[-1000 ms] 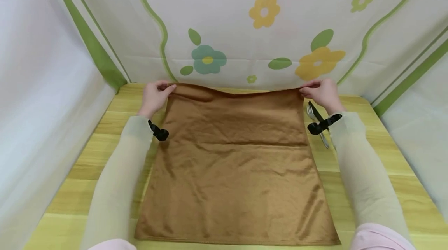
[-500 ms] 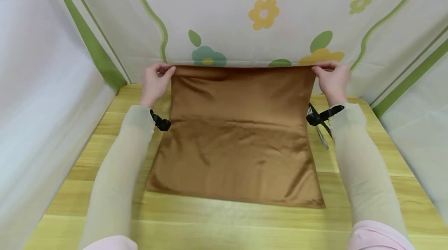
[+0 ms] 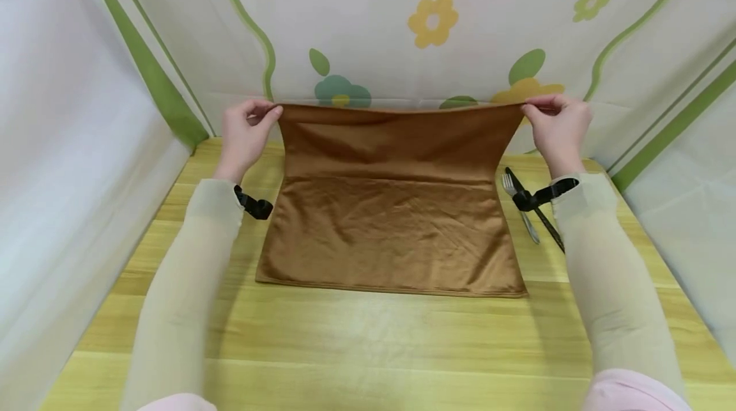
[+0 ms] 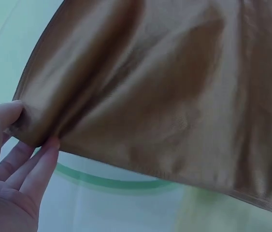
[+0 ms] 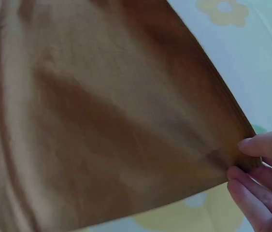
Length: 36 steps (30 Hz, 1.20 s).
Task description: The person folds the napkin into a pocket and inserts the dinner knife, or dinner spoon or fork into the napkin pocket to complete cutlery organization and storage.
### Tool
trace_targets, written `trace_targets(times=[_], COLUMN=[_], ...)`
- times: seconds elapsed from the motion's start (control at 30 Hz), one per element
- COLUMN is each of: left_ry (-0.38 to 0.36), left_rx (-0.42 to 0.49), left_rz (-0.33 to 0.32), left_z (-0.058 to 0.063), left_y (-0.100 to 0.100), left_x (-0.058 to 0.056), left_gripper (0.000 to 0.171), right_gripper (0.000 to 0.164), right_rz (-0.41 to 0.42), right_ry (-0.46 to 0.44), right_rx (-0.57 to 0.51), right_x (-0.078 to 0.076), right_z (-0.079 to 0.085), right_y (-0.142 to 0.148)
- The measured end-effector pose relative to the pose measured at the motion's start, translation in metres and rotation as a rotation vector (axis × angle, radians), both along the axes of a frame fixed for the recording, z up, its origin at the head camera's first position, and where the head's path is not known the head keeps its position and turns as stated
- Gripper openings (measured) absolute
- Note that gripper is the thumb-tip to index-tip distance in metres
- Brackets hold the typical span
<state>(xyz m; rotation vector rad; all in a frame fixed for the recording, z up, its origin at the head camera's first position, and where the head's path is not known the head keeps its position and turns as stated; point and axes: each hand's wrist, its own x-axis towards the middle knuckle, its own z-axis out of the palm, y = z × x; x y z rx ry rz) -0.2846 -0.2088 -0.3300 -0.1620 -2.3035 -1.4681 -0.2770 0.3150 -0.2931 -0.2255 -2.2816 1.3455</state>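
A shiny brown cloth [image 3: 391, 225] has its far edge lifted off the table while its near part lies on the wood, a crease running across the middle. My left hand [image 3: 246, 136] pinches the far left corner between thumb and fingers; the left wrist view shows folds fanning out from that pinched corner [image 4: 39, 125]. At the far right corner, my right hand [image 3: 559, 133] pinches the cloth in the same way, and the right wrist view shows thumb and fingers on the corner [image 5: 244, 157]. Between the hands the raised edge sags slightly.
Right of the cloth, a silver fork [image 3: 529, 225] and a black knife [image 3: 551, 231] lie on the wooden table [image 3: 368, 353], partly behind the right wrist strap. A white flower-patterned curtain [image 3: 368, 27] stands behind the table, with white fabric at both sides.
Both hands have raised the cloth's far edge and spread slightly apart. The near edge has slid away from me across the table, uncovering wood in front.
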Motion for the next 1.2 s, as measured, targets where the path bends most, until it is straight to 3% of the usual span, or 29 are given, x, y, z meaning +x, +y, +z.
trace_targets(times=[0.13,0.27,0.57,0.7,0.93,1.03,1.2], left_ry=[-0.048,-0.057,-0.099,-0.061,-0.033,-0.030,-0.041], left_rx=[-0.035,-0.064,-0.101,-0.109,-0.121,-0.136,-0.317], left_rz=[-0.035,-0.050,-0.109,-0.136,-0.123,-0.153,-0.257], left_z=[-0.018,-0.038,-0.064,-0.067,-0.057,-0.054,-0.058], left_y=[-0.004,-0.008,-0.020,-0.025,-0.033,-0.037,-0.044], left_x=[0.009,0.021,0.063,0.081,0.117,0.133,0.156], left_gripper=[0.034,0.033,0.028,0.019,0.014,0.011,0.017], right_gripper=[0.019,0.028,0.025,0.023,0.014,0.011,0.013], right_rz=[0.035,0.089,0.174,0.221,0.297,0.343,0.409], right_ry=[-0.061,-0.095,-0.091,-0.107,-0.094,-0.092,-0.097], right_rx=[0.122,0.158,0.265,0.271,0.284,0.293,0.351], right_x=[0.012,0.027,0.074,0.096,0.136,0.153,0.176], right_z=[-0.018,-0.040,-0.067,-0.071,-0.072,-0.071,-0.075], right_y=[0.005,0.010,0.018,0.023,0.030,0.031,0.031])
